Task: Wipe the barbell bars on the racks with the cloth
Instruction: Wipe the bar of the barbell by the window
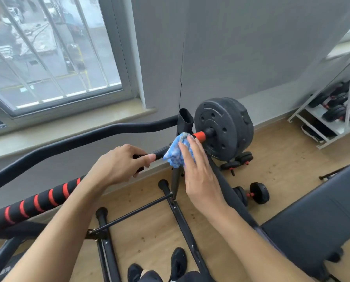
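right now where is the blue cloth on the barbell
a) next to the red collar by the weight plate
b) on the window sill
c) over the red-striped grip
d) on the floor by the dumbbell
a: the blue cloth wraps the bar beside the red collar, under the right hand.

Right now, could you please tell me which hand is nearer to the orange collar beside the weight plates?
Right. The right hand presses the blue cloth just short of the orange collar; the left hand grips the bar farther back.

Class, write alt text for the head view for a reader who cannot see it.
A right hand presses a blue cloth against a barbell bar near its weight plates, while the left hand grips the bar.
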Tool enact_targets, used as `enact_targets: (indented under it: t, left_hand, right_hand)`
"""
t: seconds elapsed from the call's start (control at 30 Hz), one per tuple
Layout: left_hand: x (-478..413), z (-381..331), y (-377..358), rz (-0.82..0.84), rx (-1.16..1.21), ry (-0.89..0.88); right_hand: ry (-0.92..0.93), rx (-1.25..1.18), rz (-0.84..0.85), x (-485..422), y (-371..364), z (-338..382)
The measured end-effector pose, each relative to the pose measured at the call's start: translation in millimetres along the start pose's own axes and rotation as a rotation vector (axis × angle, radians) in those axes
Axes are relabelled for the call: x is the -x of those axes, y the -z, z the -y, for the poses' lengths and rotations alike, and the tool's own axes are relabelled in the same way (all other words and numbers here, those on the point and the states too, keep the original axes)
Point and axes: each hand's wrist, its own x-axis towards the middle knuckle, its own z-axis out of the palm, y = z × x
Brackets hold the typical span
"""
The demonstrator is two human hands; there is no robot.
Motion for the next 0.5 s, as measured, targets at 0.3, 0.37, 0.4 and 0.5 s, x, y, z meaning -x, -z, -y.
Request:
enact_targets:
  t: [0.3,0.37,0.4,0.5]
  left_hand:
    - [-14,3,13,0.308,0.318,0.048]
    - [-16,3,15,0.351,0.317,0.069]
    - [-16,2,16,0.358,0.309,0.074]
    - [-4,-4,7,0.245,0.152,0.016]
  right_hand:
    - [0.041,-0.079,-0.125,-31,-4,-3]
    - [0.082,-0.006,-0.133,-46,6,0]
    - [0.086,0.054,-0.122,-54,11,4]
    - [0.016,0.227,0.075,-81,27,16]
